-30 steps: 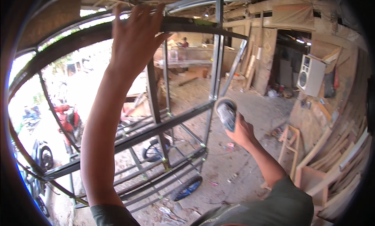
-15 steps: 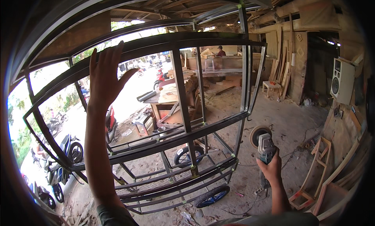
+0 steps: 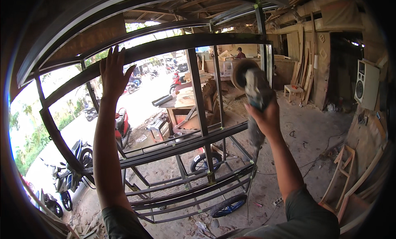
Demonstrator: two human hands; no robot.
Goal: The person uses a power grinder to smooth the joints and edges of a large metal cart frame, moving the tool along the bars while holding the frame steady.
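A large dark metal cart frame (image 3: pixel 198 80) with wheels stands in front of me. My left hand (image 3: pixel 113 74) is raised to its curved upper bar (image 3: pixel 165 47), the fingers stretched out against the bar and the thumb apart. In my right hand (image 3: pixel 266 115) is an angle grinder (image 3: pixel 258 88), gripped round its body and blurred by motion. Its round disc (image 3: pixel 244 74) points up, close to the right uprights of the frame; whether it touches them I cannot tell. Low on the frame sits a panel of wire mesh (image 3: pixel 177 189).
Below the frame are two spoked wheels (image 3: pixel 229 206). Motorbikes (image 3: pixel 68 171) stand at the left. A wooden workbench (image 3: pixel 181 111) is behind the frame, and a person (image 3: pixel 240 53) is farther back. At right are a speaker (image 3: pixel 366 84), a wooden frame (image 3: pixel 340 177) and floor cables (image 3: pixel 324 154).
My right hand has lifted the grinder from low at the right up and leftward to the frame's right uprights. The cart frame's near side has swung slightly, with my left hand still on its bar.
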